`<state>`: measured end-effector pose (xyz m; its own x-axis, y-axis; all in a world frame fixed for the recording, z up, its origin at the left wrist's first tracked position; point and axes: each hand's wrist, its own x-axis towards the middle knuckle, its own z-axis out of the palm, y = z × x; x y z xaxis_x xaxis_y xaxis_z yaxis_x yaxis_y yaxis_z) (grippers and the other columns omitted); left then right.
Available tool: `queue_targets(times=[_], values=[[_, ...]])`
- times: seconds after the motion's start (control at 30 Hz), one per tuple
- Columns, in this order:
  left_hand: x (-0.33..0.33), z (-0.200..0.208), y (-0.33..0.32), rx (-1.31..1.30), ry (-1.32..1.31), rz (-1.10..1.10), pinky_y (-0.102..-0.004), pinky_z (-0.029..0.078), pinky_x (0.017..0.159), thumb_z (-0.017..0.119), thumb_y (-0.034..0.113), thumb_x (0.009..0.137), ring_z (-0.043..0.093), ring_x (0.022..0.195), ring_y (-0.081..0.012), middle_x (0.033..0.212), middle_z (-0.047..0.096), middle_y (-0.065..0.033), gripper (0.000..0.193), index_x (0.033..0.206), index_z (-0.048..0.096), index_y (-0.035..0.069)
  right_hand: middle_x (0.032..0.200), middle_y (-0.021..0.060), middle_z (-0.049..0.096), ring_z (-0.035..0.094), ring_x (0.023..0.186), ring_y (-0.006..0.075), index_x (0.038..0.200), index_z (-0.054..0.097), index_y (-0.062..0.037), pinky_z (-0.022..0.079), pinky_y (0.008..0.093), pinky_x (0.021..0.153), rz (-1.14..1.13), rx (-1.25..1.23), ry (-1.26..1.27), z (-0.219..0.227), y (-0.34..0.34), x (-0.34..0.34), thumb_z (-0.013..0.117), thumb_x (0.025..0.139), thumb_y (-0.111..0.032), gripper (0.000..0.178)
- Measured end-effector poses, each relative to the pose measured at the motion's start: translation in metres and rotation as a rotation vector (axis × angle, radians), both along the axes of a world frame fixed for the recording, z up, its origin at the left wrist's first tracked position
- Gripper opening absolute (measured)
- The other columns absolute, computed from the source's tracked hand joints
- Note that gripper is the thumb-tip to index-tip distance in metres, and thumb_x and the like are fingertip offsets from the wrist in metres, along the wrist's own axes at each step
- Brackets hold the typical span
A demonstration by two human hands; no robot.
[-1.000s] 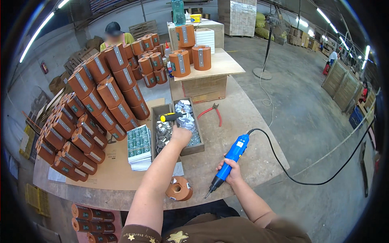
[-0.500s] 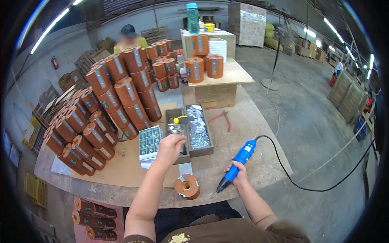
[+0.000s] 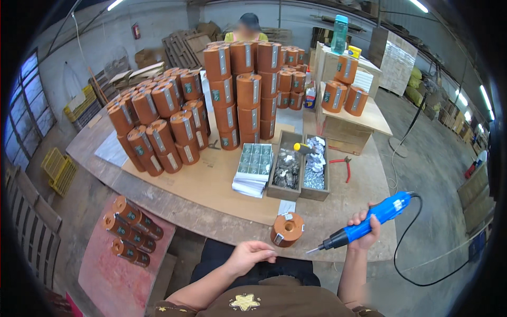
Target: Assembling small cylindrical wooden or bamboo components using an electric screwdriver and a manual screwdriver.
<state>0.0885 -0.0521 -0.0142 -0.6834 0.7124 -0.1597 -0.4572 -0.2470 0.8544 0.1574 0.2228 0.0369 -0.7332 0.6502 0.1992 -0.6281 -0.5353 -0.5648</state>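
Note:
My right hand (image 3: 373, 231) grips a blue electric screwdriver (image 3: 388, 209), its thin bit pointing left and down near the table's front edge. Just left of that tip stands a brown cylinder (image 3: 281, 236) with a round hole in its top and small pale pieces on its rim and side. My left hand (image 3: 250, 257) is in front of the table edge, near the cylinder but apart from it. Its thumb and fingertips are pinched together; anything between them is too small to make out.
Wooden trays of small metal parts (image 3: 315, 180) hold a yellow-handled tool (image 3: 302, 148). Beside them are a stack of printed sheets (image 3: 252, 168) and red pliers (image 3: 348, 170). Tall stacks of brown cylinders (image 3: 224, 117) fill the left side. A person (image 3: 246, 33) is behind them.
My left hand has left the parts trays and come back toward me, beside the cylinder. The screwdriver stays in my right hand. The whole view has turned to the left.

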Motion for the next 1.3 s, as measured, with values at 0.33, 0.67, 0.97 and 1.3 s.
queue_targets(times=[0.33,0.67,0.97,1.3], values=[[0.02,-0.003,0.029,0.148,-0.157,-0.221,-0.024,0.046,0.066,0.05,0.015,0.086,0.057,0.07,-0.0114,0.08,0.06,-0.0068,0.015,0.085,0.056,0.001,0.077,0.0079,0.046,0.046,0.065,0.0168,0.12,0.029,-0.0023,0.044,0.0331,0.062,-0.022,0.364,0.314,0.045,-0.05,0.018,0.047,0.079,-0.016,0.047],[0.022,0.005,0.035,0.231,-0.324,-0.14,-0.0295,0.045,0.07,0.049,0.021,0.086,0.053,0.062,-0.0135,0.07,0.054,-0.0051,0.018,0.079,0.052,0.005,0.074,0.0091,0.048,0.049,0.063,0.0198,0.121,0.026,-0.0053,0.046,0.0378,0.061,-0.049,0.412,0.304,0.048,-0.06,0.013,0.05,0.076,-0.015,0.052],[0.029,0.007,0.033,0.231,-0.353,-0.102,-0.0309,0.046,0.07,0.049,0.021,0.086,0.054,0.062,-0.0146,0.07,0.055,-0.0059,0.017,0.081,0.052,0.005,0.074,0.008,0.045,0.047,0.065,0.0177,0.121,0.025,-0.0019,0.044,0.0345,0.062,-0.001,0.507,0.308,0.048,-0.066,0.017,0.049,0.077,-0.017,0.053],[0.025,0.009,0.032,0.161,-0.242,-0.087,-0.0282,0.045,0.064,0.051,0.014,0.085,0.054,0.062,-0.0146,0.07,0.057,-0.0078,0.013,0.08,0.055,0.002,0.072,0.0087,0.047,0.048,0.06,0.0182,0.121,0.026,-0.002,0.045,0.0349,0.059,0.037,0.543,0.326,0.051,-0.064,0.018,0.052,0.074,-0.015,0.055]])
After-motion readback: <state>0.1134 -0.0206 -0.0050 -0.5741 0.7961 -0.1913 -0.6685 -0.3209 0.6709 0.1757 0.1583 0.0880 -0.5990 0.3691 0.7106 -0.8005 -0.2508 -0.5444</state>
